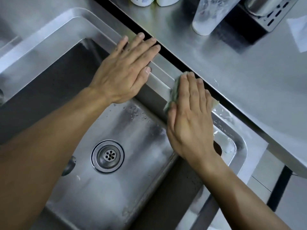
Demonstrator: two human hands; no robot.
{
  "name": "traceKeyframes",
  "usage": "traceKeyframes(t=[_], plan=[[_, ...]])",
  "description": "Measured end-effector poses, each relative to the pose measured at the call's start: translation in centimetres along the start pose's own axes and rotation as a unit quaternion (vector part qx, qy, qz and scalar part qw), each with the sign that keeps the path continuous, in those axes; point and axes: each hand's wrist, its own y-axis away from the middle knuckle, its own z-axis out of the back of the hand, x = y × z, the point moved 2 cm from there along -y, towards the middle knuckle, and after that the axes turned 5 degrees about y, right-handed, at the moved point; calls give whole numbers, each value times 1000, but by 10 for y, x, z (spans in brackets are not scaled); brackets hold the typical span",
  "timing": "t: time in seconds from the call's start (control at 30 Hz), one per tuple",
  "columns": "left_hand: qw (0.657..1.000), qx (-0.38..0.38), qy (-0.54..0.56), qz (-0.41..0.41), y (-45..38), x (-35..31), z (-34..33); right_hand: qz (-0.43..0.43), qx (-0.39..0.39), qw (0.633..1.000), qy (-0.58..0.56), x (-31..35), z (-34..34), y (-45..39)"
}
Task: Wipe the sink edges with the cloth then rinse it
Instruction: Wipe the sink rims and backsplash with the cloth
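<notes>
A stainless steel sink (pixel 159 78) fills the middle of the view, with a round drain (pixel 107 156) in its basin. My right hand (pixel 191 113) lies flat with straight fingers on a pale green cloth (pixel 174 92), pressing it onto the sink's right-hand edge. Only the cloth's fringes show around the hand. My left hand (pixel 126 72) rests flat on the same edge further along, fingers straight, holding nothing. Water drops lie on the rim near the cloth.
A dark gap (pixel 176 59) runs between the sink rim and the steel counter (pixel 232 72). On the counter stand a frosted tumbler (pixel 209 15), a dark slotted holder (pixel 265 15) and two white bottles (pixel 141 0). A second basin (pixel 10 37) lies at the far left.
</notes>
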Motion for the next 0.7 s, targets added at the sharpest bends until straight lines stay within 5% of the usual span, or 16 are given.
traceKeyframes(t=[0.17, 0.33, 0.47, 0.7], plan=[[1000, -16, 7, -17, 5, -9, -7, 62, -7, 998, -31, 22, -12, -48], [1000, -21, 21, 4, 5, -17, -5, 10, 27, 1000, -5, -22, 10, 21], [998, -19, 34, -57, 5, -59, -14, 16, 51, 998, -31, -30, 13, 18], [999, -19, 7, -39, 5, -65, -26, 162, 126, 977, -59, -85, 31, 31]])
